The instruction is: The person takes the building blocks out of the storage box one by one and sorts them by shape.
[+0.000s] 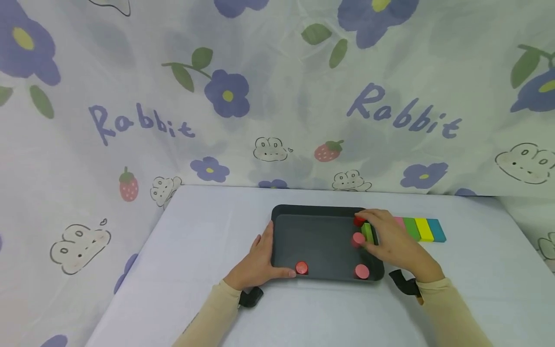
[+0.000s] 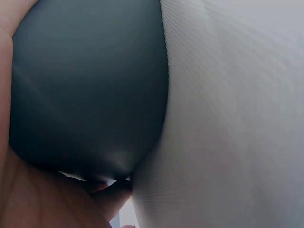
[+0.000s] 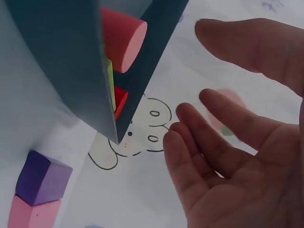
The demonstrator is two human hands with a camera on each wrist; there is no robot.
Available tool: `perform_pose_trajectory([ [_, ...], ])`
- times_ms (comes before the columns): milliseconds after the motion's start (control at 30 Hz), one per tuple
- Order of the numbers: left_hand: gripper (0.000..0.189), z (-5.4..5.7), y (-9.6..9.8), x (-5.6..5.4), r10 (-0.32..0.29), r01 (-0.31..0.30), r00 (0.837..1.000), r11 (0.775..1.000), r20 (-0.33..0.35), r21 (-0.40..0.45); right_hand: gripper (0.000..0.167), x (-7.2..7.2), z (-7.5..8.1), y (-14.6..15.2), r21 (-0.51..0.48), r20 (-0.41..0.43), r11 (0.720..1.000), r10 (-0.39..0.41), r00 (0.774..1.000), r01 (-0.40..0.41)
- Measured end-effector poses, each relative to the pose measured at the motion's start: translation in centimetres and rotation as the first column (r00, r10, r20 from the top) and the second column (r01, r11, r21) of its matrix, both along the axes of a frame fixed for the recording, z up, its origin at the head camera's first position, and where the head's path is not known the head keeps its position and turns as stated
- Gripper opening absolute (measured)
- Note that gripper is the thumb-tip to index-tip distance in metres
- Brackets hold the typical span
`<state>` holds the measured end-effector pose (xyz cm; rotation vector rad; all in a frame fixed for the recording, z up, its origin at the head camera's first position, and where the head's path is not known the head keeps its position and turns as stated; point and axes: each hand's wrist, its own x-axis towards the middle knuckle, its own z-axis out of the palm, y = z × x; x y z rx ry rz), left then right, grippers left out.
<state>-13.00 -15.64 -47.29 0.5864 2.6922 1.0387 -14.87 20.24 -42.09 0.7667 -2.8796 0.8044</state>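
My left hand (image 1: 258, 262) holds the near-left corner of a dark grey tray (image 1: 318, 241), thumb along the front rim and fingers along the left side. In the left wrist view the tray's wall (image 2: 90, 85) fills much of the picture. Over the tray's right side hovers my right hand (image 1: 392, 238). Its fingers (image 3: 190, 166) are loosely bent and hold nothing in the right wrist view. Beside it are a red cylinder (image 1: 359, 220), a light green block (image 1: 367, 233) and a pink cylinder (image 1: 358, 239). Another pink cylinder (image 1: 362, 272) occupies the near-right corner; a red cylinder (image 1: 301, 268) sits near my left thumb.
Right of the tray, a row of coloured blocks (image 1: 424, 229) lies on the white table (image 1: 208, 226), partly behind my right hand. The right wrist view adds a purple block (image 3: 42, 178) beside a pink one (image 3: 34, 213). A patterned cloth (image 1: 277, 96) hangs behind.
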Motion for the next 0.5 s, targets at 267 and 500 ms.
perform_pose_trajectory([
  [267,0.137,-0.01,-0.15,-0.12,0.01,-0.01,1.0,1.0,0.003,-0.023,0.06,-0.65,-0.35,-0.23,0.049,0.011,0.998,-0.029,1.0,0.028],
  [500,0.137,-0.03,-0.02,-0.09,0.009,-0.009,1.0,1.0,0.002,-0.011,0.062,-0.78,-0.85,-0.32,0.13,-0.008,0.99,-0.058,0.998,0.058],
])
